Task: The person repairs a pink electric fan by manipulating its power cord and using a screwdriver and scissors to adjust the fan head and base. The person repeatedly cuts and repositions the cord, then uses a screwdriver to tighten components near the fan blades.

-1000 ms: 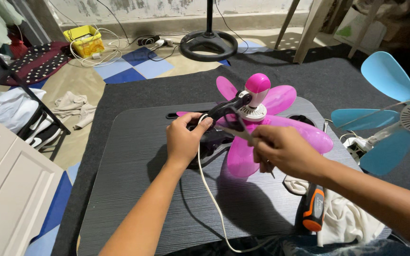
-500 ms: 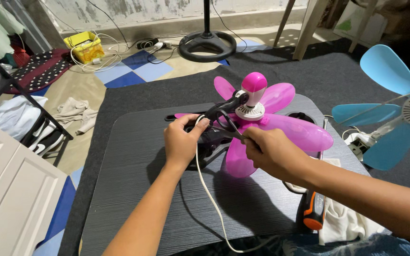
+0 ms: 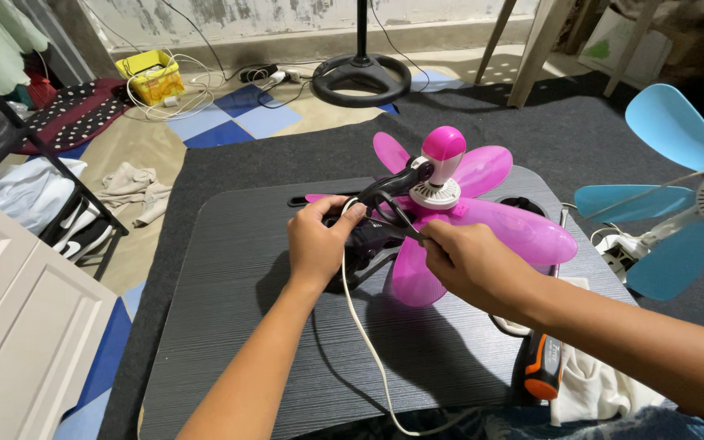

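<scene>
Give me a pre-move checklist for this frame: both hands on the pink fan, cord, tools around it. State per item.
1. Left hand has a grip on the black base of the pink fan: ok.
2. Right hand at the base, fingertips by the black arm: ok; what it pinches: cannot tell.
3. White cord runs off the board's near edge beneath the left forearm, loose: ok.
4. Fan sits fully on the dark lap board, not over an edge: ok.
5. Orange-and-black tool lies near the right forearm, close to the board's edge: not ok.
6. Blue fan at the right is apart from the pink blades: ok.
</scene>
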